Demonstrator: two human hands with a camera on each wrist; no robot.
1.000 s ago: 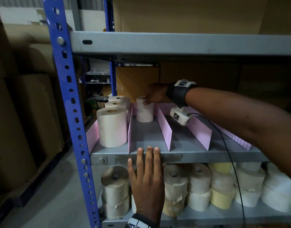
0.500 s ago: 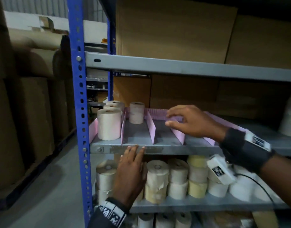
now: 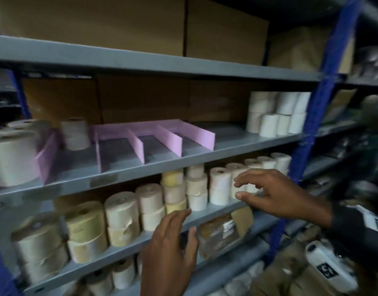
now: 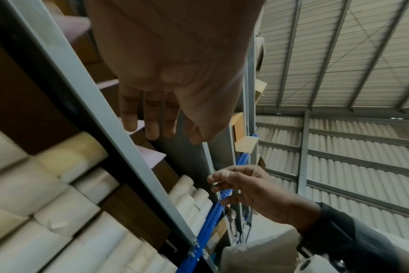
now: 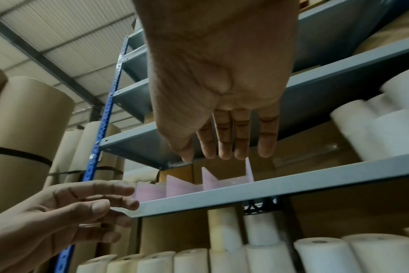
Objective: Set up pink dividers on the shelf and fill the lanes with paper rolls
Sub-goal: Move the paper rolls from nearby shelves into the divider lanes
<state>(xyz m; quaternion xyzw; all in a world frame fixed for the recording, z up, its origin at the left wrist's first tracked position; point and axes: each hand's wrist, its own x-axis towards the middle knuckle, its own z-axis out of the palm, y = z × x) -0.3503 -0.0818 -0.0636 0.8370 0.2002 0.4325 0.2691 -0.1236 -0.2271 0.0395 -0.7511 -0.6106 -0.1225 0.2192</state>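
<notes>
Pink dividers (image 3: 160,139) stand on the grey middle shelf (image 3: 237,146), forming several lanes. One small paper roll (image 3: 76,133) stands at the back of a left lane, and a large roll (image 3: 13,159) fills the far-left lane. On the shelf below, many paper rolls (image 3: 196,189) stand stacked. My right hand (image 3: 267,193) hovers with spread fingers in front of the white rolls (image 3: 220,184), holding nothing. My left hand (image 3: 171,242) hangs with loose fingers at the lower shelf's front edge (image 3: 218,212), also empty. In the right wrist view the dividers (image 5: 222,181) show beyond my fingertips (image 5: 224,153).
Blue uprights (image 3: 324,82) frame the rack. Stacked white rolls (image 3: 277,112) occupy the right end of the middle shelf. Cardboard boxes (image 3: 141,24) sit on the top shelf. Wrapped goods (image 3: 222,231) lie on the shelf under my hands. Big brown paper reels (image 5: 26,129) stand left of the rack.
My right hand left the dividers and dropped to the lower shelf's white rolls. My left hand came off the middle shelf edge and moved down and right. The view swung right.
</notes>
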